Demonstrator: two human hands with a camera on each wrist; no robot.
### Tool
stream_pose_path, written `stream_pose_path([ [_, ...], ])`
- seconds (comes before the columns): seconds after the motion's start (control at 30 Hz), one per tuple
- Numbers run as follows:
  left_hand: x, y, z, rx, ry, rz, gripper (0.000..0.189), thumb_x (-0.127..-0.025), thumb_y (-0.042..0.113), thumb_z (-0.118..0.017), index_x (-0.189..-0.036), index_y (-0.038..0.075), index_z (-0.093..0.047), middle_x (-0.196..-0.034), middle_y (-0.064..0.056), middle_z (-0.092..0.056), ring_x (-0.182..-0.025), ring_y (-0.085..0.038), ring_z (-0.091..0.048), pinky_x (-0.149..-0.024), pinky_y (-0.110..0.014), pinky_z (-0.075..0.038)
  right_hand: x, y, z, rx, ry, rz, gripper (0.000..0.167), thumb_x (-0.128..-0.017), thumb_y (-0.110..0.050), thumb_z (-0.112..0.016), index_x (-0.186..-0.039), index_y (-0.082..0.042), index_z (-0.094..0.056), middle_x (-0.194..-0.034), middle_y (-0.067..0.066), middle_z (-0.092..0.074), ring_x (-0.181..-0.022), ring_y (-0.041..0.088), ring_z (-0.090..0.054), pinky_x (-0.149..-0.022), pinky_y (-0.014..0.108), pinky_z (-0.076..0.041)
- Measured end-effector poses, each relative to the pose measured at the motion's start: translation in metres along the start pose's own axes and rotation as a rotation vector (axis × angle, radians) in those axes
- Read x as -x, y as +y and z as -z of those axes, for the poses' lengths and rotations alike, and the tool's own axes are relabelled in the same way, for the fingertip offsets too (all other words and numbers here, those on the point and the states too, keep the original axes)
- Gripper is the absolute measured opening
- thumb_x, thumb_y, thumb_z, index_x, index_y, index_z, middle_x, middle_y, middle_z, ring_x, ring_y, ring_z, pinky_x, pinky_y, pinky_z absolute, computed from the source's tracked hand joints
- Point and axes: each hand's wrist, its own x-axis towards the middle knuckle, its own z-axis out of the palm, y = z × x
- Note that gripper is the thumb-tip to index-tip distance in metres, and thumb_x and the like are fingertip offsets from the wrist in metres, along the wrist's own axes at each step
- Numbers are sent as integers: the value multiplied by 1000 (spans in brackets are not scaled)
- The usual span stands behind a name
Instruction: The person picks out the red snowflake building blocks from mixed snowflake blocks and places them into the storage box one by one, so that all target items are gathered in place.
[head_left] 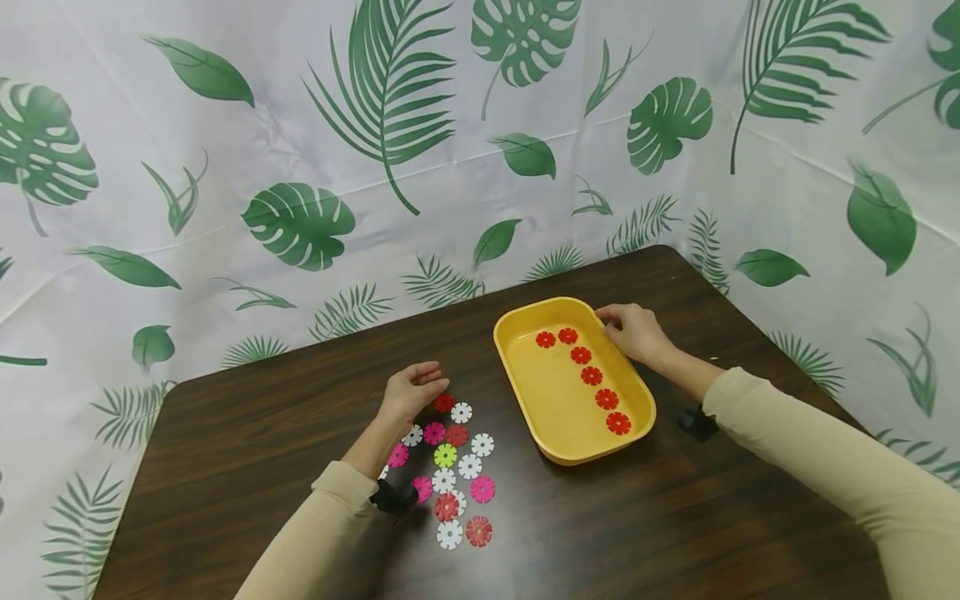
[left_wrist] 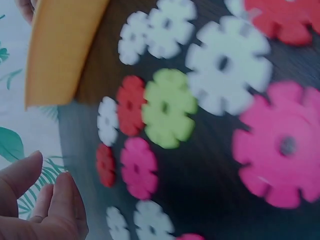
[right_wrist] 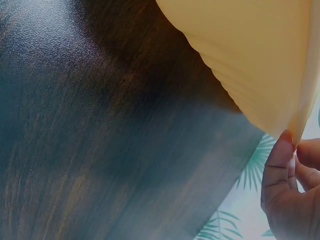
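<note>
My right hand [head_left: 636,332] is at the far right corner of a yellow plastic tray [head_left: 551,396], its thumb and fingertips pinching the rim; the right wrist view shows the same hand [right_wrist: 292,185] there. Inside the tray several red notched discs [head_left: 592,376] lie in a line along the right side, bending left at the far end. Above the table, left of the tray, hovers my left hand [head_left: 408,393], thumb and fingers apart with nothing between them. Beside and below it lie loose flower-shaped discs in white, pink, red and one lime green disc [head_left: 445,455].
The dark wooden table [head_left: 285,433] carries both tray and discs. A white cloth with green leaf prints [head_left: 420,167] hangs behind it and along the right side. Some discs are partly hidden by the left wrist and its black strap [head_left: 393,497].
</note>
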Motion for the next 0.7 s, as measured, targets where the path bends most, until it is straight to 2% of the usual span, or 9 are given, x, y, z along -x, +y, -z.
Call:
stream_pose_path([
  [0.17,4,-8,8,-91,3,2,42,-85,-2,-65,-124,-8,-54,-123,-26,-56,-103,-24,-60,-87,-27,-52,1,-1,1,-2,1,1,31,-94,-1,-51,-123,8,-55,-103,25,-63,-78,28,-59,-71,36,-57],
  [0.37,8,-14,11,-198,5,-9,41,-85,2,-66,-124,-5,-55,-121,-23,-58,-107,-29,-58,-92,-36,-49,1,-1,1,5,3,4,31,-93,-1,-51,-123,8,-55,-102,25,-63,-77,27,-59,-70,35,-56],
  [0.53,9,-19,12,-276,26,-34,40,-82,3,-70,-120,-3,-59,-116,-21,-61,-103,-27,-62,-86,-32,-52,1,-1,1,7,1,4,31,-94,-1,-50,-123,9,-55,-102,25,-62,-78,28,-59,-70,36,-57],
  [0.7,8,-23,11,-369,50,-91,39,-79,5,-73,-116,-3,-61,-110,-19,-65,-98,-27,-64,-82,-32,-54,1,-2,1,9,1,7,31,-94,-1,-51,-123,8,-55,-101,24,-63,-78,27,-59,-70,36,-57],
])
